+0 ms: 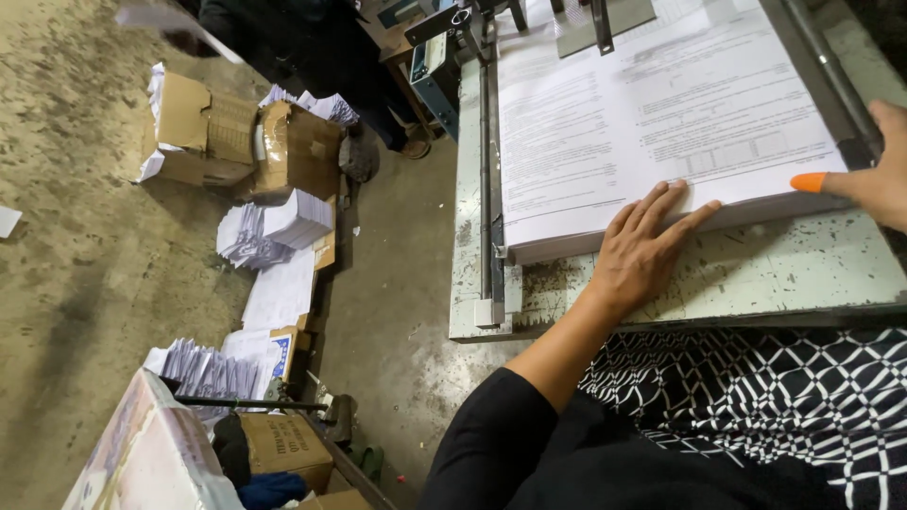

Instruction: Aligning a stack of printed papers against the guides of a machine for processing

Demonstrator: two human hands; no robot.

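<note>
A thick stack of printed white sheets (652,113) lies on the worn pale-green machine table (756,274), pushed against a metal side guide (489,179). My left hand (642,255) rests flat, fingers spread, against the stack's near edge and on its top. At the right edge of the view, my right hand (874,175) touches the stack's right corner; one finger wears an orange rubber tip (809,181). Neither hand grips anything.
On the concrete floor to the left stand open cardboard boxes (203,132) and piles of folded printed paper (279,227). A person in dark clothes (283,38) stands at the far end, holding a sheet. More boxes (283,444) and a wrapped bundle (151,453) sit near my left.
</note>
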